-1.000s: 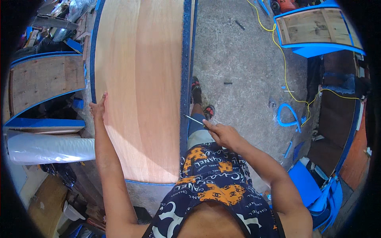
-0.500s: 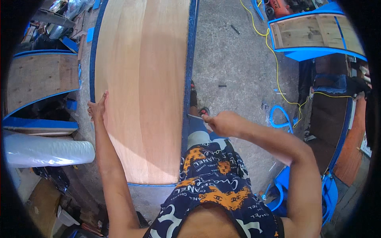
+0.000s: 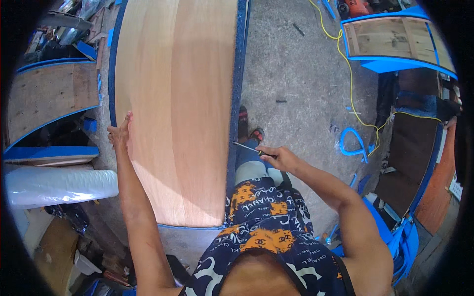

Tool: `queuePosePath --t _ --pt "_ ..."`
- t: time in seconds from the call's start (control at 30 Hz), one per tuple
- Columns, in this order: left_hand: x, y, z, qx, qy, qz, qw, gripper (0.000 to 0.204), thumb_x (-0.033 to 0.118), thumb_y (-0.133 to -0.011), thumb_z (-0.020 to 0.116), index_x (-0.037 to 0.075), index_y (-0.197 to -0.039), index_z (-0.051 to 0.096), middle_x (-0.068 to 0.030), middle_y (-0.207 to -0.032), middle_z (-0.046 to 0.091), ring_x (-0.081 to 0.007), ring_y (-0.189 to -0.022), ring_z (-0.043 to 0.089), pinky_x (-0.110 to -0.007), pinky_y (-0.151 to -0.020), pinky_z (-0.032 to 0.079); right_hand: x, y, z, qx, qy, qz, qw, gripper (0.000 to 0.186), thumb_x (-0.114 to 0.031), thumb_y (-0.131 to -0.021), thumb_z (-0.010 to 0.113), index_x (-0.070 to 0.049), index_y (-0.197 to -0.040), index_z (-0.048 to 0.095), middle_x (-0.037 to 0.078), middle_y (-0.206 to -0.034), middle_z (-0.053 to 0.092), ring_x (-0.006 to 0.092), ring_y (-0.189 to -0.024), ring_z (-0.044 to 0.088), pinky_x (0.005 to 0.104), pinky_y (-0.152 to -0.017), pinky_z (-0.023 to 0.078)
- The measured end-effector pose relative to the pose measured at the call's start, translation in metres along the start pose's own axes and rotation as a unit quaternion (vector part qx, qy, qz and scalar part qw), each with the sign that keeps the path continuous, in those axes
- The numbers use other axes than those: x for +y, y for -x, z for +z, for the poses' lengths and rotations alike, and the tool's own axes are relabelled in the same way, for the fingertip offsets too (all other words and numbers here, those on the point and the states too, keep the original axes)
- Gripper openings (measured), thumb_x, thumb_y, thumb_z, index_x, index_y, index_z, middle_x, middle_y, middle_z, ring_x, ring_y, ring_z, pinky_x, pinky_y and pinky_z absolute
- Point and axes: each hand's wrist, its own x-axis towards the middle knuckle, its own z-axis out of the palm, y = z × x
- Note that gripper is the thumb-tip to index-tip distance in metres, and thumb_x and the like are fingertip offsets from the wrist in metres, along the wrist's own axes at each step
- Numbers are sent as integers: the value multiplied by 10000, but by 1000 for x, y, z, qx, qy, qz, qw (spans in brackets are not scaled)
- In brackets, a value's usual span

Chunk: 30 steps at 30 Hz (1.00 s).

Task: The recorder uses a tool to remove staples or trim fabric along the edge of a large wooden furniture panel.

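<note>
A long plywood panel (image 3: 190,98), edged in dark blue padded covering (image 3: 238,74), stretches away in front of me. My left hand (image 3: 119,134) grips its left edge, the thumb lying on the wood and the fingers wrapped over the side. In my right hand (image 3: 283,159) is a screwdriver (image 3: 248,147) with a metal shaft and dark handle. Its tip meets the panel's right edge, at the blue covering. My fingers are closed around the handle and hide part of it.
Curved wooden panels with blue edging stand at the left (image 3: 54,91) and upper right (image 3: 382,39). A plastic-wrapped roll (image 3: 64,185) lies at left. Across the concrete floor run a yellow cord (image 3: 351,84) and a looped blue strip (image 3: 351,143). My shoes are beside the panel.
My right hand has drawn slightly right and turned, showing more of the screwdriver's shaft and handle; my right elbow has dropped closer to my body. My left hand keeps its grip on the panel.
</note>
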Motion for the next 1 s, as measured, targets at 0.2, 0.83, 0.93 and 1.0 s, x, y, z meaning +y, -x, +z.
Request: queuePosePath --t 0.2,0.83,0.93,1.0 --pt "-4 -6 -3 -11 18 53 998 1398 861 -520 667 -81 -1450 218 -327 -1462 301 -440 -1388 266 -499 -1137 246 73 -33 12 -42 -43 -83 995 405 -185 -923 627 -82 -1310 563 181 -1042 684 242 -926 685 356 -775 549" --pt "-13 -14 10 23 -15 36 999 1365 893 -525 625 -15 -1465 233 -288 -1468 301 -449 -1371 270 -645 -1094 190 -2 38 10 -28 -10 96 995 441 -303 -963 506 -160 -1372 432 235 -1081 641 416 -959 634 474 -824 501" --pt "-13 3 8 46 -20 43 998 1351 903 -518 616 62 -1494 212 -272 -1478 291 -439 -1370 279 -665 -1070 194 -37 51 11 -22 42 69 996 479 -284 -954 505 -154 -1402 396 255 -1043 649 435 -975 627 484 -832 500" --pt "-17 19 6 56 -22 65 996 1350 907 -515 612 84 -1501 198 -267 -1480 289 -439 -1370 276 -654 -1067 203 -48 55 10 7 41 44 998 468 -278 -950 512 -152 -1393 429 259 -1020 651 438 -982 623 480 -840 499"
